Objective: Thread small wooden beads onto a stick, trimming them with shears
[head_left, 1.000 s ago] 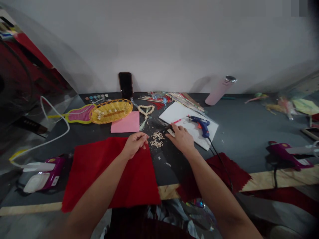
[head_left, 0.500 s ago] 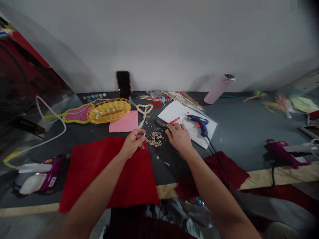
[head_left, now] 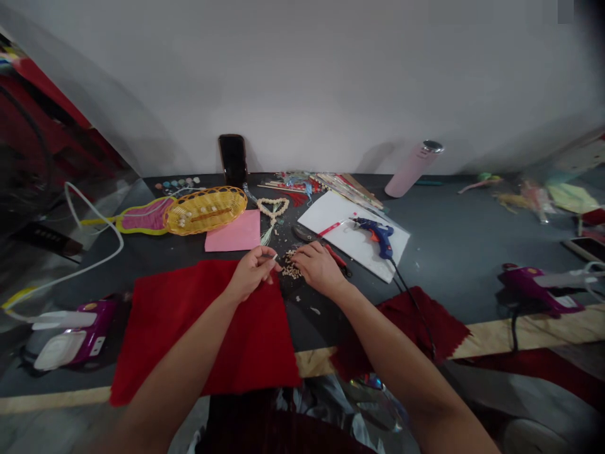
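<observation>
My left hand is closed in a pinch on a short pale stick, above the right edge of a red felt sheet. Over a pile of small cut wooden pieces is my right hand, its fingers bent down and slightly apart; it covers part of the pile. Red-handled pliers lie beside that hand, their dark jaws pointing left and partly hidden. Behind the pile rests a heart-shaped loop of pale beads with a tassel.
A blue glue gun lies on a white board, its cord running forward. A yellow woven basket and pink paper are at the left. A pink bottle and a phone stand by the wall. Purple devices flank the workspace.
My right hand has left the pliers and moved left onto the pile of wooden pieces, leaving the red handles in view. My left hand stays with its short stick.
</observation>
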{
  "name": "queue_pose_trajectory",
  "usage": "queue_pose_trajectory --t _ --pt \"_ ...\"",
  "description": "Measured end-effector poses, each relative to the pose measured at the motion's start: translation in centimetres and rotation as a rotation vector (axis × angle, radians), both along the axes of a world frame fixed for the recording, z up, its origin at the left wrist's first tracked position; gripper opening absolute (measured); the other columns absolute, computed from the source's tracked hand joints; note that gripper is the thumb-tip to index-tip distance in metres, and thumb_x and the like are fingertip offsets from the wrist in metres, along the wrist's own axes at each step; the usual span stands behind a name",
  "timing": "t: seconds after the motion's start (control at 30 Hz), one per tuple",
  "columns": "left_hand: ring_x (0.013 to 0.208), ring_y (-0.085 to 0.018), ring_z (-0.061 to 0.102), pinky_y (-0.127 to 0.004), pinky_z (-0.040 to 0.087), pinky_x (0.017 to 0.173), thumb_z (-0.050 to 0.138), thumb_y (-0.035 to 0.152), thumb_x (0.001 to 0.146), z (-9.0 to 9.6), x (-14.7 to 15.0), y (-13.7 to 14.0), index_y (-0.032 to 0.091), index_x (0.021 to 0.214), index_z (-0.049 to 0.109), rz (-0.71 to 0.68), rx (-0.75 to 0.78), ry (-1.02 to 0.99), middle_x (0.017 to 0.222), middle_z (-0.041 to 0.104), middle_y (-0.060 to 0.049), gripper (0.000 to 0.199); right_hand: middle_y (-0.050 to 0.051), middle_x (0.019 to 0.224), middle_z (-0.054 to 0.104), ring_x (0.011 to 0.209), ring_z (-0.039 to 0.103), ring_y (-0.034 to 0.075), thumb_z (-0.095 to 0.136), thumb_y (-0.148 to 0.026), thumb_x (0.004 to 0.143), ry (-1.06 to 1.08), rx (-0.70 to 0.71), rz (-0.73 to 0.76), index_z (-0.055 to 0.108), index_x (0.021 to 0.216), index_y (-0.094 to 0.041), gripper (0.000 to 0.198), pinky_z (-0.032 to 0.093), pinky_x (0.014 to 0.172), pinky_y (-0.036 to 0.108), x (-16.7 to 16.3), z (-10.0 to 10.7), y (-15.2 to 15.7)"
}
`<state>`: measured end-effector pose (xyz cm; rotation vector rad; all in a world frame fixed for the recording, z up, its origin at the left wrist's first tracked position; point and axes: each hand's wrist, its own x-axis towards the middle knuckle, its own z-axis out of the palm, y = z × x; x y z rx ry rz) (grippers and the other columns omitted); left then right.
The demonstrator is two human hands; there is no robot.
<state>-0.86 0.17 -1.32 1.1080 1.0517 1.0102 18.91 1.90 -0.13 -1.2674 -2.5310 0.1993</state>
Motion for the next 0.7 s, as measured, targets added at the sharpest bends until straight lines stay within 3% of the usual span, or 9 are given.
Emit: queue_pose_trajectory --t 0.37,0.7 --pt "0.041 -0.003 0.040 -0.020 0.043 0.045 0.060 0.031 0.074 -0.2 0.0 0.1 0.014 0.097 0.051 -0.007 -0.005 0.018 0.075 0.066 -0.003 0.030 0.005 0.100 0.059 0.097 0.044 0.021 0.047 -0.025 0.086 0.015 0.007 -0.048 0.064 0.087 -0.021 0.017 0.038 0.084 0.036 -0.6 -0.2 0.5" --pt "0.045 -0.005 0.047 -0.021 0.047 0.047 0.060 0.036 0.074 -0.2 0.2 -0.2 0.014 0.091 0.056 -0.033 -0.006 0.044 0.076 0.067 -0.004 0.028 0.006 0.093 0.062 0.093 0.053 0.017 0.039 -0.018 0.089 0.377 -0.042 0.104 0.058 0.093 -0.020 0.019 0.042 0.084 0.032 -1.6 -0.4 -0.5"
